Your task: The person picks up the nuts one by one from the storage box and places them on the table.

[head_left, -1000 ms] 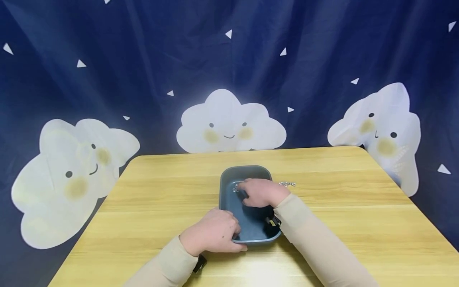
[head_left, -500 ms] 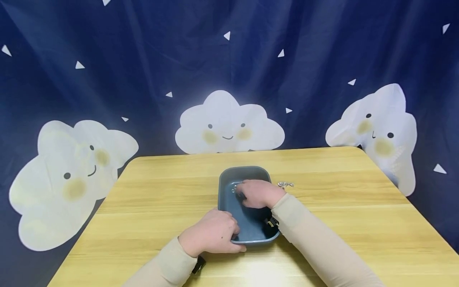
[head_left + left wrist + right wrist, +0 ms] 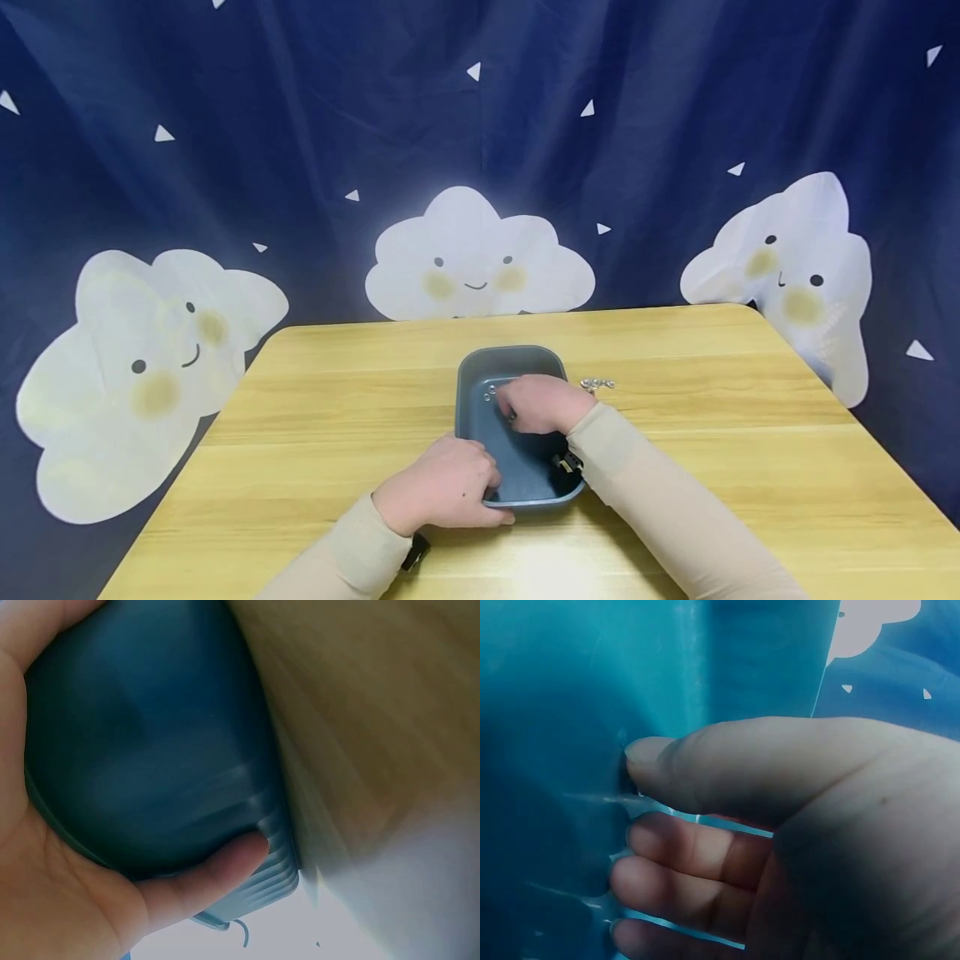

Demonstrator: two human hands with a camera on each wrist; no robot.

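Observation:
A dark blue-grey rectangular box (image 3: 525,467) stands on the table. My left hand (image 3: 444,485) grips its near left corner, fingers over the rim and thumb along the outer wall; the left wrist view shows the thumb (image 3: 217,874) against the ribbed side. Inside the box, my right hand (image 3: 543,404) reaches low with bent fingers, its fingertips (image 3: 641,881) right at the floor. A small glint shows by its thumb, but I cannot tell what it pinches. Just left of this hand, a few tiny silvery pieces (image 3: 492,389) lie on the box floor.
More small silvery pieces (image 3: 597,384) sit in a cluster on the wooden table (image 3: 337,400), just right of the box. A dark blue curtain (image 3: 300,125) with white clouds hangs behind the table's far edge.
My right thumb and fingers have drawn closer together inside the box, with the hand in nearly the same place. The left hand and the box stay put.

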